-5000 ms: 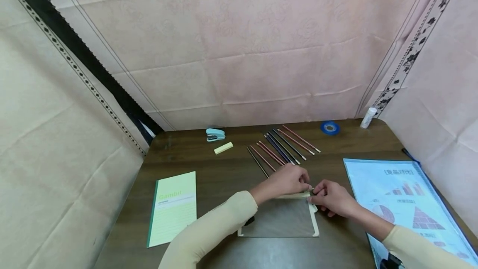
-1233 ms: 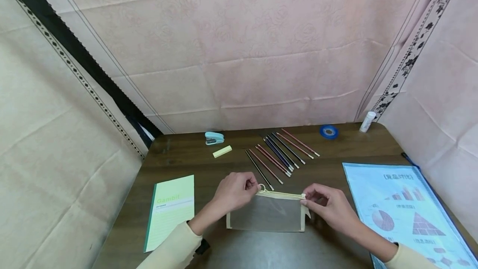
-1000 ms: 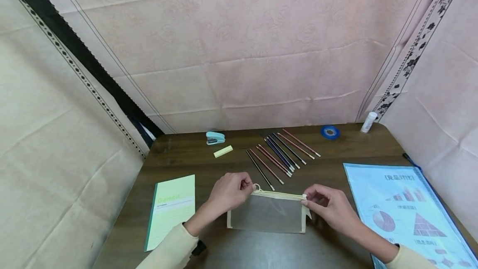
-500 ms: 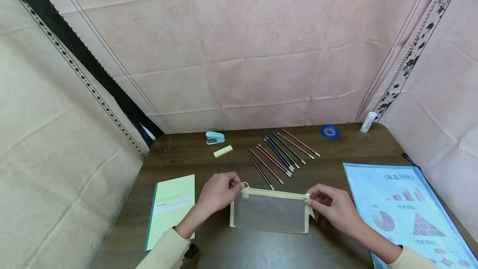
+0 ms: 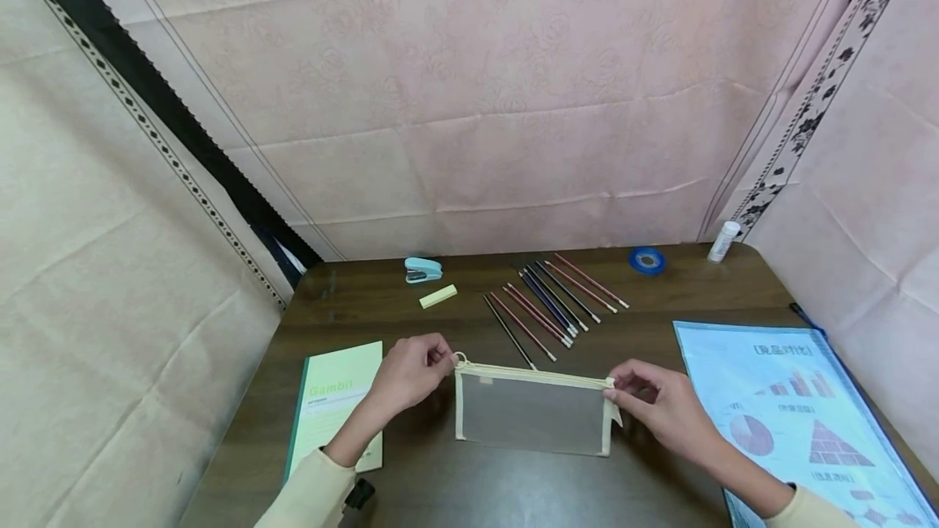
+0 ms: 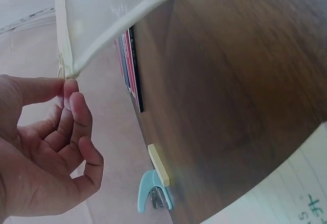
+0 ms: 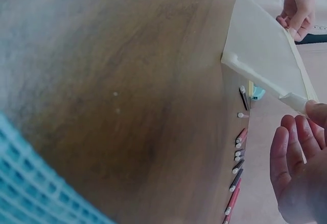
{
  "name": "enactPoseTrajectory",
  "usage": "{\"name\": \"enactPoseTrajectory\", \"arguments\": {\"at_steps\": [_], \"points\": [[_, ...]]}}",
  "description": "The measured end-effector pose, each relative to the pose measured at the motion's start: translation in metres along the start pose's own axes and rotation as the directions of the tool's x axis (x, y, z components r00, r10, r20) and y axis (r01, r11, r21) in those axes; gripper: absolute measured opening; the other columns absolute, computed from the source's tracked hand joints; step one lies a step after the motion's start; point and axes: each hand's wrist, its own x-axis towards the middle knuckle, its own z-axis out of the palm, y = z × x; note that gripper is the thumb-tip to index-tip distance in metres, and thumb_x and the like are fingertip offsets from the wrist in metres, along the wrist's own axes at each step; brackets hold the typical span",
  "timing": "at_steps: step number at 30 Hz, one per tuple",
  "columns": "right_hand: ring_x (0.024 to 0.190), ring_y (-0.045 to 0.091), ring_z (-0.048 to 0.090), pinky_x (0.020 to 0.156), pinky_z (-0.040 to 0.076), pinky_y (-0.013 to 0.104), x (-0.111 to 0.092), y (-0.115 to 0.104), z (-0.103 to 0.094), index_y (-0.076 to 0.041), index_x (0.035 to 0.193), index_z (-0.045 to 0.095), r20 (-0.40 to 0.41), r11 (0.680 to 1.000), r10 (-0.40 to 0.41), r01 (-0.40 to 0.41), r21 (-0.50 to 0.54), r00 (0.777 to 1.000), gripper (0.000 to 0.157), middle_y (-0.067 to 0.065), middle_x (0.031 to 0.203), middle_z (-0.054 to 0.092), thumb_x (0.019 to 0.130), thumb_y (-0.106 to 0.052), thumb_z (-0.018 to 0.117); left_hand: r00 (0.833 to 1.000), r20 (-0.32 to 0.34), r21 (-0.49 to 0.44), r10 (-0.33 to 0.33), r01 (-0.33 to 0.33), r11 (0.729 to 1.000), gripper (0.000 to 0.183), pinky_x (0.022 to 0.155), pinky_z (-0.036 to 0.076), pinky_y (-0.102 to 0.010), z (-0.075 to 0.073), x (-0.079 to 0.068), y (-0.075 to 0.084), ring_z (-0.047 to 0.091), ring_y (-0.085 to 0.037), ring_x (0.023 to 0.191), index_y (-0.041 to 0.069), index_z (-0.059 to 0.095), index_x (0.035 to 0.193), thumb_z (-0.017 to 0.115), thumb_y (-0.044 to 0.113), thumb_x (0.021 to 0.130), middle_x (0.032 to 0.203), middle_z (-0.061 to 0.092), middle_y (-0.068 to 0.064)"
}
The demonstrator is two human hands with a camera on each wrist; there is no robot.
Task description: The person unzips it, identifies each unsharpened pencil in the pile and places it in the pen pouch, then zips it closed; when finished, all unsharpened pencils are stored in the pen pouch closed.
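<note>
A translucent grey zip pouch (image 5: 534, 415) with cream edging is held stretched between both hands in the head view. My left hand (image 5: 409, 373) pinches its upper left corner, where a ring-shaped zipper pull (image 5: 460, 358) shows. In the left wrist view, thumb and index finger meet at that corner, below a small cream loop (image 6: 61, 67); the other fingers curl loosely. At the opposite end, my right hand (image 5: 653, 399) pinches the upper right corner, beside a small fabric tab (image 5: 616, 415). The zipper runs straight along the pouch's top edge.
Several dark and red pencils (image 5: 543, 308) lie beyond the pouch. Farther back are a light-blue stapler (image 5: 423, 270), a pale yellow block (image 5: 438, 297), blue tape (image 5: 647, 260) and a white-capped tube (image 5: 724, 242). A green notebook (image 5: 337, 398) lies left, a blue document folder (image 5: 800, 406) right.
Five seconds ago both hands were together at the pouch's right end. Since then my left hand has drawn the ring pull leftward along the zipper to the left corner; the right hand stays at its corner.
</note>
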Motion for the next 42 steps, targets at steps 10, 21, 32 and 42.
{"name": "enactPoseTrajectory", "arguments": {"at_steps": [10,21,32,42], "points": [[0.068,0.006,0.062,0.058,0.054,0.024,0.009,-0.002,-0.003,-0.033,0.090,0.066,0.037,1.000,0.003,-0.002,-0.021,0.999,0.010,-0.014,0.079,0.067,0.083,-0.036,0.073,0.998,-0.063,0.020,-0.014,0.016,1.000,0.011,0.051,0.040,-0.028,-0.005,0.006,-0.004,0.050,-0.010,0.057,0.028,0.065,0.077,0.069,0.032,0.087,0.065,0.059,0.012],[0.069,0.006,0.063,0.062,0.054,0.024,0.013,0.001,-0.004,-0.034,0.091,0.066,0.027,0.998,0.052,-0.051,-0.034,0.998,0.013,-0.014,0.079,0.068,0.082,-0.040,0.073,0.997,-0.040,-0.143,-0.067,0.060,0.988,0.011,0.054,0.042,-0.028,-0.004,0.003,-0.005,0.054,-0.012,0.062,0.026,0.067,0.080,0.068,0.032,0.089,0.072,0.067,0.000],[0.067,0.006,0.063,0.060,0.054,0.024,0.010,-0.002,-0.004,-0.030,0.091,0.067,-0.021,0.999,0.046,-0.046,0.013,0.999,0.014,-0.011,0.079,0.069,0.081,-0.035,0.075,0.988,-0.016,-0.225,-0.154,0.146,0.963,0.030,0.052,0.042,-0.030,-0.003,0.006,-0.006,0.055,-0.015,0.060,0.022,0.068,0.078,0.060,0.047,0.091,0.073,0.069,0.000],[0.066,0.007,0.064,0.058,0.054,0.025,0.009,-0.028,-0.003,-0.022,0.091,0.069,-0.047,1.000,-0.027,0.028,0.015,0.999,0.015,-0.006,0.079,0.070,0.079,-0.017,0.078,0.952,0.294,-0.558,-0.084,0.242,0.794,0.049,0.084,0.052,-0.031,0.019,-0.002,0.019,0.072,-0.031,0.081,0.008,0.074,0.087,0.053,0.052,0.093,0.079,0.074,-0.008]]}}
